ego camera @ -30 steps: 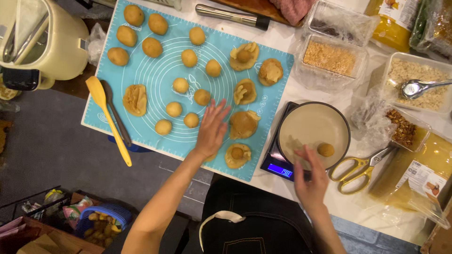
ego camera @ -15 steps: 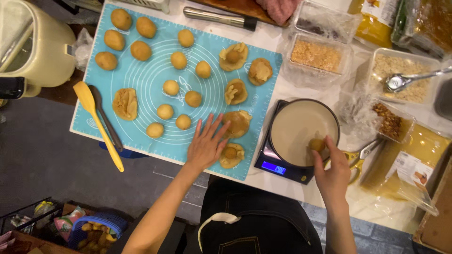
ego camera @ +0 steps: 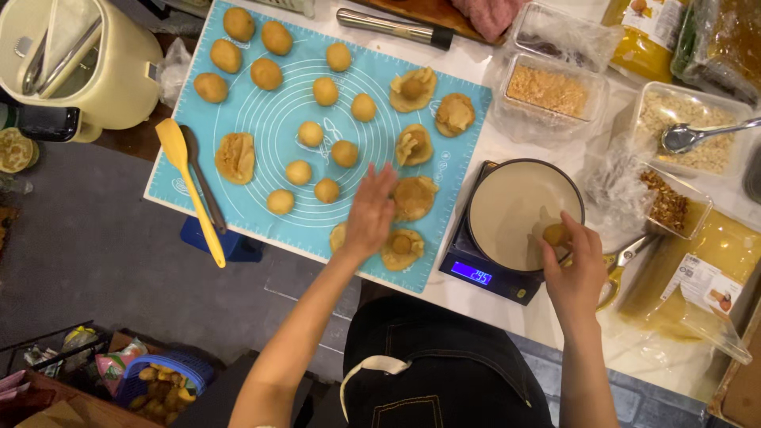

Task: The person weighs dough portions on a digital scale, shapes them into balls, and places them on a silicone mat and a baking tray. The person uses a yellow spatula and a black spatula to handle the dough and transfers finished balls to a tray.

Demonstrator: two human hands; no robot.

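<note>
Blue pastry mat point(ego camera: 261, 202) carries dough balls; right hand point(ego camera: 575, 269) pinches a filling ball point(ego camera: 554, 235) over the scale's bowl point(ego camera: 515, 206), best lifted gently, while left hand point(ego camera: 369, 214) lies open on flattened dough point(ego camera: 341, 236).

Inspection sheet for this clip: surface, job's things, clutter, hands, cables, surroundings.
Surface: blue silicone mat on a white counter.
Job's things: small dough ball over the cream bowl on a digital scale; flattened dough piece on the mat.
Clutter: rolled dough balls, yellow spatula, filling tubs, spoon, scissors, plastic wrap.
Hands: left hand flat on the mat beside the flattened piece; right hand pinches the ball in its fingers.
Cables: nothing seen.
Surroundings: cream kettle, grey floor, blue basket.
</note>
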